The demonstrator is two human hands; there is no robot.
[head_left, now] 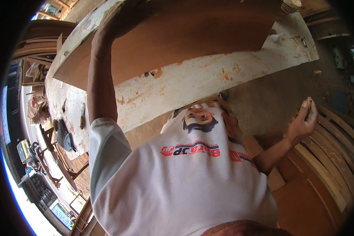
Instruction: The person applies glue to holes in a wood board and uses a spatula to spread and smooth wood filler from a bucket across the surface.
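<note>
A broad reddish-brown wooden board (177,43) lies across a white, paint-worn table. My left arm reaches up over the board's left part, and my left hand (131,17) rests at the board in deep shade, so its fingers cannot be made out. My right hand (304,122) is held out to the right, away from the board and past the table's near edge. Its fingertips are pinched together around a small brownish piece (309,99), too small to name.
The white table (177,80) has chipped patches. A tub (291,5) stands at its far right corner. On the left lie a brush-like dark tool (65,135) and a small handled tool (82,116). Curved wooden strips (330,157) and a brown panel (303,192) are at right.
</note>
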